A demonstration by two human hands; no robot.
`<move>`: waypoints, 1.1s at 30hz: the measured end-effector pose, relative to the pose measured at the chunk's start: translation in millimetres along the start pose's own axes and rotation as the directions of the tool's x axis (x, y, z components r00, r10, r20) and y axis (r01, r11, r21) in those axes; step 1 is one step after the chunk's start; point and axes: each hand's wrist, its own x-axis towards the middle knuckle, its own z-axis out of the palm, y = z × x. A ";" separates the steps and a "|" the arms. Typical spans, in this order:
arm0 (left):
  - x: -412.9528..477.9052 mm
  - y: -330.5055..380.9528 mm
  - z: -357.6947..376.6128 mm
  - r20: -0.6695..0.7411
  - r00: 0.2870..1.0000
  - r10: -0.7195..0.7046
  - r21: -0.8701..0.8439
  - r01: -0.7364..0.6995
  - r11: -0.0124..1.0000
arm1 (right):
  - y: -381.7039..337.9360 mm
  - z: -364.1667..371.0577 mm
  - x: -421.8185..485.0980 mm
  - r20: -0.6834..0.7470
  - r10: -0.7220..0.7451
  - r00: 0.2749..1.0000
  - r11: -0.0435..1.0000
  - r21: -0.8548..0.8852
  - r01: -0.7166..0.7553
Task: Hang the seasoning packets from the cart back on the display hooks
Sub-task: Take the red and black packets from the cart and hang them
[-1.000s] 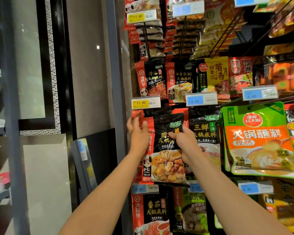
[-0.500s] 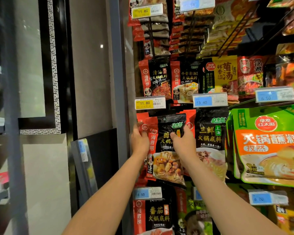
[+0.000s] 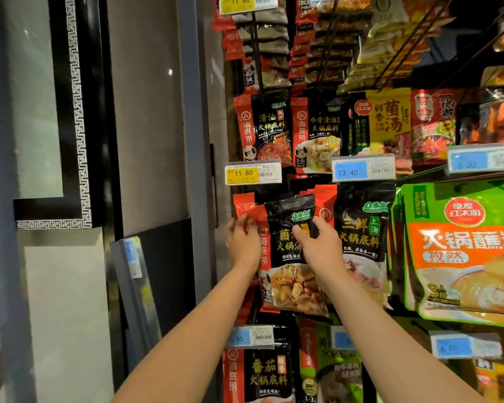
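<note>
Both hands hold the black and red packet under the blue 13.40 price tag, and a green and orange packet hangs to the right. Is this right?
Not quite. In the head view the black and red packet, held by the left hand and right hand, sits under the yellow 11.80 price tag, not the blue one. The green and orange packet hangs to the right.

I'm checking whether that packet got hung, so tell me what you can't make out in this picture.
- Hook: head view, hidden behind the black packet and the price tag above it; hung or not, unclear.
- Left hand: fingertips blurred at the packet's left edge, so its grip is unclear.
- Right hand covers part of the packet's label.
- Cart: out of frame.
</note>
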 end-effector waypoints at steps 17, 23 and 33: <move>-24.3 37.7 -31.8 -0.041 0.994 0.101 -0.356 -0.109 0.928 | -35.2 9.7 -20.5 0.070 -0.095 0.993 0.980 0.179 0.081; -22.3 52.0 -32.4 -0.060 0.998 0.013 -0.381 -0.035 0.924 | -28.3 19.3 -4.0 0.084 -0.092 0.992 0.978 0.195 0.074; -2.0 57.3 -29.6 -0.049 0.998 -0.036 -0.355 0.016 0.935 | -45.3 20.2 -2.1 0.095 0.006 0.995 0.972 0.231 -0.028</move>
